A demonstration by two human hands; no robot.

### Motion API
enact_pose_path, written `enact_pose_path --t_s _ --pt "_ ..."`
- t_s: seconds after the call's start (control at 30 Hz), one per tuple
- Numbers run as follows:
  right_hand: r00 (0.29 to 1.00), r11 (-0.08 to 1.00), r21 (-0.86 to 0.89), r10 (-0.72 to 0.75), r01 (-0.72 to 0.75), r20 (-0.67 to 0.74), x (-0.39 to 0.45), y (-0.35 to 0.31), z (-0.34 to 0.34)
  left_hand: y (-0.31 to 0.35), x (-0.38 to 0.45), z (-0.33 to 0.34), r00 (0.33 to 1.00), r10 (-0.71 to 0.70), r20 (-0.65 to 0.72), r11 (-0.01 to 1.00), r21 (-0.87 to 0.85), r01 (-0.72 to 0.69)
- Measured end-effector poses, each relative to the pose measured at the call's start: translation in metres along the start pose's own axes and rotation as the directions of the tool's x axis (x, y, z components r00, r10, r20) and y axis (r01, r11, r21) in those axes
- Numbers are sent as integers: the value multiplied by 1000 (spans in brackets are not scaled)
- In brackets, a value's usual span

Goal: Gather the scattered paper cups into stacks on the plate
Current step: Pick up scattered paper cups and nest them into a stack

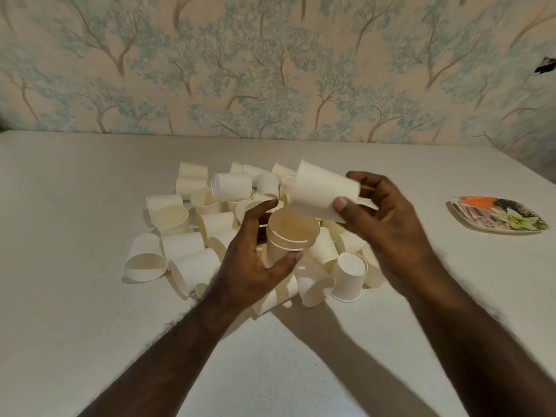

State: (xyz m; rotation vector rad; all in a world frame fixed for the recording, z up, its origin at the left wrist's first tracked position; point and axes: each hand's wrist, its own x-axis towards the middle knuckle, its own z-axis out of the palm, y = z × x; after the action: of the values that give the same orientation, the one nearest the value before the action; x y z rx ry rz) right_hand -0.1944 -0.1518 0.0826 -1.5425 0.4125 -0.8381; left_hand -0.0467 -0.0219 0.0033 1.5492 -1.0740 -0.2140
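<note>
Against tree wallpaper, on the table, the left hand holds a small stack over the pile, the right hand pinches a cup ready to nest into it, and the plate waits empty of cups near the right edge.

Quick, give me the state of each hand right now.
Left hand: closed around a short stack of cups, open ends up.
Right hand: closed on a single paper cup, held tilted above the stack.
</note>
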Motion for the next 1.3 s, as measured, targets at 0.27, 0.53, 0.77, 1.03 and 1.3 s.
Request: enact_pose_path --t_s 0.27,0.53,0.77,1.03,1.3 --pt "999 886 -463 10 16 53 -2 28 16 -1 2 4 1000 -1 22 1000 32 0" --pt "890 598 -748 120 290 441 11 6 5 1 -1 -6 989 -22 146 998 66 13" --pt "940 531 -816 98 228 326 10 3 5 3 1 -1 988 -58 141 993 109 42" --pt "866 491 -793 141 360 480 1 23 7 -3 5 -8 1000 2 15 999 36 -3" --pt "899 258 -909 208 329 384 5 35 -18 -15 6 -23 993 -19 -115 999 31 23"
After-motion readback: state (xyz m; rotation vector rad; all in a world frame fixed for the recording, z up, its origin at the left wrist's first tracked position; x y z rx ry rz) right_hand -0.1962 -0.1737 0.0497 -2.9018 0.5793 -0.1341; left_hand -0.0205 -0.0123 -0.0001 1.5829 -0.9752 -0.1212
